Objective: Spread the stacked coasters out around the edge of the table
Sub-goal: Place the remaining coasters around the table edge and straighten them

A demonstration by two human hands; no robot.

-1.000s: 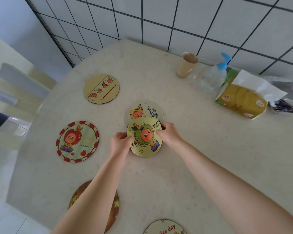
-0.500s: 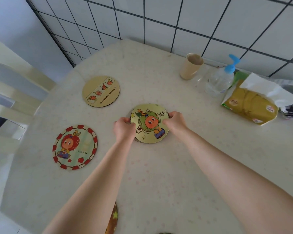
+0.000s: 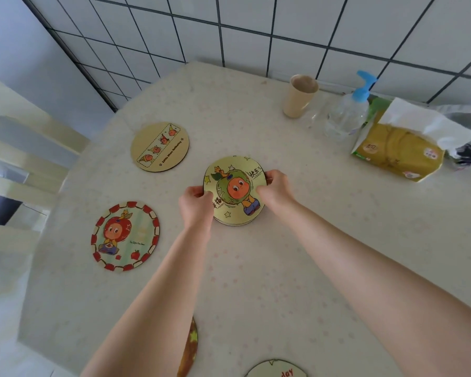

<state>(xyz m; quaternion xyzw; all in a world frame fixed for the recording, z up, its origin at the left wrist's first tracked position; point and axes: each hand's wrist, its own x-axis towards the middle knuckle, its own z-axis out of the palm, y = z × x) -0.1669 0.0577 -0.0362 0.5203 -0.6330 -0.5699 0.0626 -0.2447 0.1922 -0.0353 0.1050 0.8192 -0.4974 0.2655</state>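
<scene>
ok, both my hands on the coaster stack (image 3: 234,190) right at centre frame, sitting on the desk (image 3: 256,281). left hand (image 3: 196,206) pinches the stack's left edge, fingers curled, thumb on the top face. right hand (image 3: 276,190) clamps the right edge, thumb over the top coaster w/ the green-hooded orange character. under the top one i can see more edges at the lower rim, so it's a pile, can't count how many.

around it: tan coaster w/ a strip of little figures (image 3: 159,146) up and left of the stack, apart from it. red-bordered apple-character coaster (image 3: 125,235) at mid left, near the desk's left edge. a dark coaster w/ a star (image 3: 191,346) peeks out behind my left forearm at the bottom, mostly hidden. another one w/ red lettering (image 3: 276,370) is cut off by the bottom edge of the frame.

upper right: beige cup (image 3: 299,96) upright near the tiled wall (image 3: 256,20), clear pump bottle w/ blue head (image 3: 348,115) just right of it, then a yellow tissue pack (image 3: 397,151) w/ a white sheet sticking up. pale chair slats (image 3: 25,148) at far left.
</scene>
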